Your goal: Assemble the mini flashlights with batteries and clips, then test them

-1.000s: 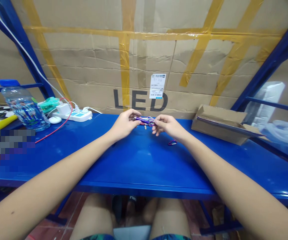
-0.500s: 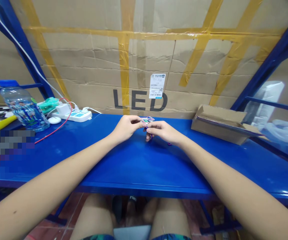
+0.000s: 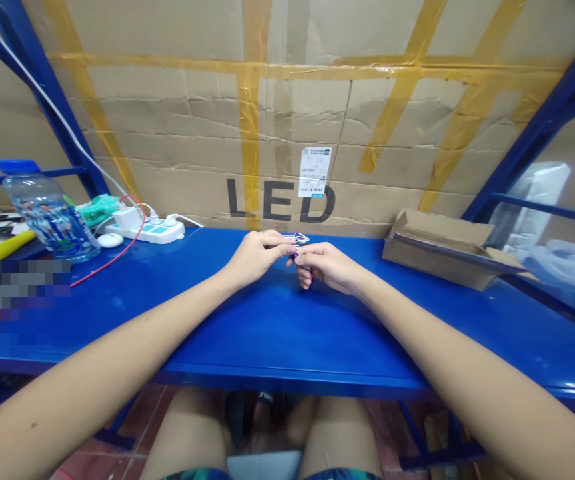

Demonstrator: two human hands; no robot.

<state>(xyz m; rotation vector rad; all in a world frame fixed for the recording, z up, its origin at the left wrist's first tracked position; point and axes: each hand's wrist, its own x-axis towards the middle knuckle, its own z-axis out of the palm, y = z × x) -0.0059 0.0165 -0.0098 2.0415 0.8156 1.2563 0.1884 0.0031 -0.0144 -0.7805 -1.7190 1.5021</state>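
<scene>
Both my hands meet over the far middle of the blue metal shelf. My left hand pinches a bunch of small coloured carabiner clips, purple and silver, with thumb and fingers closed on it. My right hand is curled shut just to the right, fingertips touching the same bunch, with a small purple clip showing under its fingers. The clips are partly hidden by the fingers.
A flat open cardboard box lies at the right. At the left stand a water bottle, a white power strip with a red cable, and a white mouse. Taped cardboard marked LED forms the back wall.
My right hand moved left to the bunch and closed on it. The loose purple clip that lay on the shelf to its right is no longer seen there.
</scene>
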